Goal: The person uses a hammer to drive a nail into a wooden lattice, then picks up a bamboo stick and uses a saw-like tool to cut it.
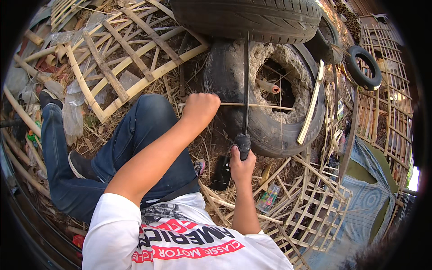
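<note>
My left hand (202,108) is closed in a fist around a thin bamboo stick (272,106), which runs out to the right. In my right hand (243,166) is the black handle of a long-bladed knife (246,85), its narrow dark blade pointing away from me. Blade and stick cross just right of my left fist; whether they touch I cannot tell. Both are over a worn tire (265,139) lying flat, with a rough, crusted filling around its central hole. A second tire (247,20) stands at the far side, by the blade's tip.
A split bamboo strip (311,103) rests across the tire's right side. Bamboo lattice frames (130,58) lie at the far left, and another lattice (319,207) at the near right beside blue denim cloth (360,202). A small tire (363,67) is farther right. Shavings litter the ground.
</note>
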{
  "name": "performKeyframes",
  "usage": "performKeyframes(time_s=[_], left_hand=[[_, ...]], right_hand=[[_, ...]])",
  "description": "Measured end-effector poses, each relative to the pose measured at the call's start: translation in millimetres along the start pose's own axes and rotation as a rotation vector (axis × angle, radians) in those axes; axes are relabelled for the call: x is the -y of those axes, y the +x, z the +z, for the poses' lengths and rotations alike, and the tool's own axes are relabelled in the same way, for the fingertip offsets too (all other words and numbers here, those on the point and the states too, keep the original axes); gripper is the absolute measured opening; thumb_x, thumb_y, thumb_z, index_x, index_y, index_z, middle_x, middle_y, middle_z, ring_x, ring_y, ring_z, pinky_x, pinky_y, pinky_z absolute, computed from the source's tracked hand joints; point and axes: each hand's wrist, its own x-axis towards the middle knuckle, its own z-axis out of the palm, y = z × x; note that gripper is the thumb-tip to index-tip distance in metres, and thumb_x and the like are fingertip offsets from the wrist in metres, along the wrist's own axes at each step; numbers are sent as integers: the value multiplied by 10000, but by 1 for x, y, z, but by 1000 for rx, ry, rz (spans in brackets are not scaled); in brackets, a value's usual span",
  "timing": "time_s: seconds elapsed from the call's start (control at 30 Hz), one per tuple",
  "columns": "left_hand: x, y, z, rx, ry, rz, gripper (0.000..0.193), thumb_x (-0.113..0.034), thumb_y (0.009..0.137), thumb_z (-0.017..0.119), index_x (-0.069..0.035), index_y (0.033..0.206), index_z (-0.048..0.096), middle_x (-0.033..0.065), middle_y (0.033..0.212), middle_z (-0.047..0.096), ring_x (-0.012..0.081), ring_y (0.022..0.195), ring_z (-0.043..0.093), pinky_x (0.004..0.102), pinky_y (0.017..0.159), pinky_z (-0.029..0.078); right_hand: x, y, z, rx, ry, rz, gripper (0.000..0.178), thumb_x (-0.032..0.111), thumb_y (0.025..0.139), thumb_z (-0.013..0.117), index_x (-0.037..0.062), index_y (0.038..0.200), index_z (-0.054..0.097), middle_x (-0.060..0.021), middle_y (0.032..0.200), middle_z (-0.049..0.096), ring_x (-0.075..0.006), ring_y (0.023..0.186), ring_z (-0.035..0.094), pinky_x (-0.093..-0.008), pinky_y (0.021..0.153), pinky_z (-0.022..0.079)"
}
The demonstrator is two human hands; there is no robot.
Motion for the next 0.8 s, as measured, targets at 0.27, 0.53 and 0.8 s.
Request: performKeyframes(time_s=[0.27, 0.53, 0.8], left_hand=[[2, -4, -6, -52, -131, 30, 158, -157, 824, 577, -31, 729, 589, 144, 593, 628, 279, 572, 657, 367, 500, 519], [10, 3, -37, -61, -239, 185, 371, -365, 898, 545, -32, 736, 558, 145, 545, 593, 298, 505, 619, 383, 460, 495], [19, -13, -8, -88, -204, 135, 400, -386, 887, 555, -31, 704, 553, 124, 524, 589, 275, 490, 626, 356, 443, 498]], right_hand=[[-1, 6, 1, -7, -13, 38, 330, 280, 850, 669, -38, 807, 592, -22, 628, 559, -96, 591, 464, -274, 559, 410], [37, -3, -7, 25, 108, 103, 341, 322, 871, 645, -9, 825, 579, 1, 591, 521, -62, 506, 468, -230, 462, 368], [7, 4, 2, 23, -160, -47, 324, 283, 849, 671, -30, 819, 588, -20, 631, 549, -99, 605, 471, -282, 559, 406]])
